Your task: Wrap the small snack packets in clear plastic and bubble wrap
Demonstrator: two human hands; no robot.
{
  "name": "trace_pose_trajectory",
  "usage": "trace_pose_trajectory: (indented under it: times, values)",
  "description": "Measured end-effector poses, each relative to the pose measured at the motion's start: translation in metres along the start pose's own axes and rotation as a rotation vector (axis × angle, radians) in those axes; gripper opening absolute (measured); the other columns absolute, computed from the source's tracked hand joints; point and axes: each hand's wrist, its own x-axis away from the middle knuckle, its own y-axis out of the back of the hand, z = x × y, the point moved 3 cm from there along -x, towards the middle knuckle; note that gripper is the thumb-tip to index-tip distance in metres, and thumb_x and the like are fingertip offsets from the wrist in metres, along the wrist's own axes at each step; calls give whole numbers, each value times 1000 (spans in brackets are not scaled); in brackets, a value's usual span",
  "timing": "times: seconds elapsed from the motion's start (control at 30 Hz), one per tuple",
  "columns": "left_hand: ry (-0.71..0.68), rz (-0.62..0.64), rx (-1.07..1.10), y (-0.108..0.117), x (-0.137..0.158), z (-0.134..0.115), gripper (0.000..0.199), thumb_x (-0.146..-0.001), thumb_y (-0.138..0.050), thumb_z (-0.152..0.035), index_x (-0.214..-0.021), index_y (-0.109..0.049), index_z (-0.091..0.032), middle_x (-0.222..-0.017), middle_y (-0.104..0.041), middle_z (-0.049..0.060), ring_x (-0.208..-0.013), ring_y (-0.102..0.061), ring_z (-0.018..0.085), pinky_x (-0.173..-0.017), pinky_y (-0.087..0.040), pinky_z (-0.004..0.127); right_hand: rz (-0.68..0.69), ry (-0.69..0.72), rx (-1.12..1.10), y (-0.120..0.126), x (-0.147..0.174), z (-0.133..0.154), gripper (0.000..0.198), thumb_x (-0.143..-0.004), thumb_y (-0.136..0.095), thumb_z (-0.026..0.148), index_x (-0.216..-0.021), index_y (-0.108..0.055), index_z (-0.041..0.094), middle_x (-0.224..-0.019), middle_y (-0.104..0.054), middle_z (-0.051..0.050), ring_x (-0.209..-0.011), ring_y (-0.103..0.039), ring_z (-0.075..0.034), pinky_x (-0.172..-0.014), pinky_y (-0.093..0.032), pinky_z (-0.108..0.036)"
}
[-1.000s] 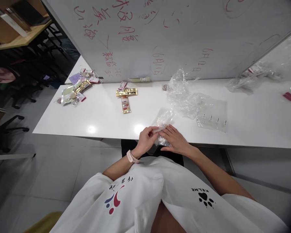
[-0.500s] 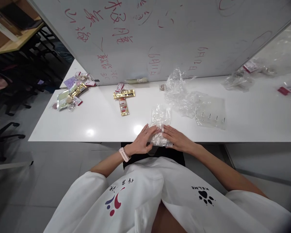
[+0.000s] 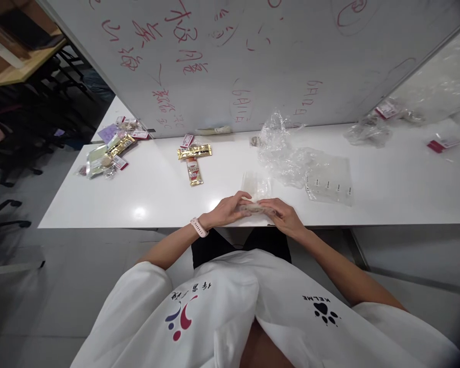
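Both arms bent at elbow, elbows out wide; left forearm [image 3: 168, 246] and right forearm [image 3: 335, 268] bare, slanting forward and inward. Left grip [image 3: 227, 210]: fingers bent, pointing right, one finger raised above others. Right grip [image 3: 286, 217]: fingers bent, pointing left. Fingertips facing, near each other, gap between. Both closed in pinch. Thumbs hard to make out.

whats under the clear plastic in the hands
White table seems to show through the far part of the clear plastic. What lies beneath the bunched part between left hand and right hand is covered.
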Motion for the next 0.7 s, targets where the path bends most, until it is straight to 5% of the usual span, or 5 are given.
trace_pose_trajectory:
  times: [0.13,0.23,0.37,0.5,0.7]
  values:
    - [239,-184,101,7,-24,6,36,-90,-60,-52,-104,-51,-20,-71,-56,-3,-63,-51,14,-59,-35,25,-186,-345,-12,-2,-16,-15,45,-97,-51,54,-70,-60,19,-60,-53,2,-55,-49,-13,-52,-38,-27]
    - [348,-268,144,9,-39,9,35,-88,-63,-51,-96,-49,-21,-67,-52,-5,-59,-46,12,-56,-31,25,-328,-460,25,-1,-32,-22,42,-93,-54,60,-87,-62,19,-69,-57,2,-59,-52,-14,-55,-41,-27]
    - [419,-290,161,13,-54,10,35,-85,-69,-43,-101,-49,-20,-72,-58,-1,-61,-51,14,-59,-35,26,-414,-227,376,3,-42,-17,42,-94,-57,55,-117,-62,20,-113,-66,-11,-95,-63,-24,-80,-50,-38]
    - [457,-309,69,15,-62,9,42,-83,-71,-33,-117,-52,-18,-80,-64,3,-76,-61,22,-72,-44,32,-34,127,518,-10,-35,-9,44,-96,-57,49,-130,-57,20,-121,-66,-13,-113,-59,-30,-92,-48,-43]
    - [405,-752,378,5,-26,0,63,-80,-73,-25,-136,-45,-24,-151,-43,14,-142,-41,30,-113,-36,44,42,82,612,-20,-33,-12,46,-101,-47,42,-137,-53,13,-108,-67,-16,-96,-61,-30,-84,-51,-43]
